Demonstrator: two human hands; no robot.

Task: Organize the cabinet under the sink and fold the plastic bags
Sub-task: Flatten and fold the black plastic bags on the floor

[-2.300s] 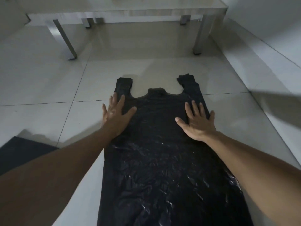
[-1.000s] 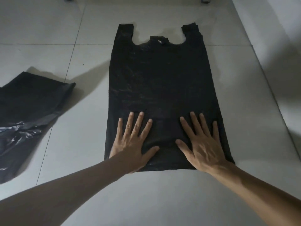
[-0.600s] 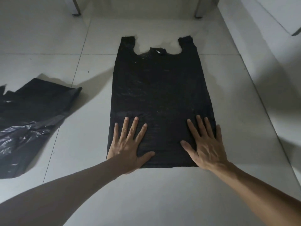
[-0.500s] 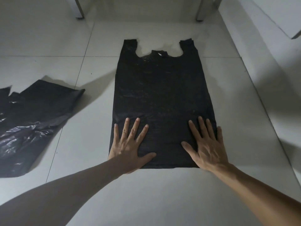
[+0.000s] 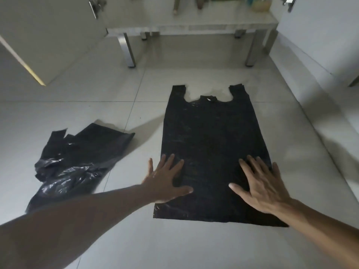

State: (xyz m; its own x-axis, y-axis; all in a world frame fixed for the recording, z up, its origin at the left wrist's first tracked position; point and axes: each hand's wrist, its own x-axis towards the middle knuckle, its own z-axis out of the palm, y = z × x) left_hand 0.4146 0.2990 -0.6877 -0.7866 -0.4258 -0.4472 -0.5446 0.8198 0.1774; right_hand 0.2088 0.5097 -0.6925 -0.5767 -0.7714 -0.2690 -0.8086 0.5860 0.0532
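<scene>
A black plastic bag (image 5: 211, 144) lies spread flat on the tiled floor, its two handles pointing away from me. My left hand (image 5: 165, 180) rests palm down with fingers spread on the bag's lower left edge, partly over the floor. My right hand (image 5: 260, 184) presses flat on the bag's lower right part, fingers apart. Neither hand holds anything. A second black bag (image 5: 77, 162) lies crumpled on the floor to the left, apart from both hands.
The open cabinet stands ahead on metal legs (image 5: 128, 49), with a few blurred items on its floor (image 5: 194, 18). An open cabinet door (image 5: 48, 35) stands at the upper left, another door (image 5: 320, 32) at the right. Pale tiles surround the bags.
My view has lifted, so the cabinet and its doors show now. My hands have stayed flat on the bag's lower part; the left one has slid a little toward the bag's left edge.
</scene>
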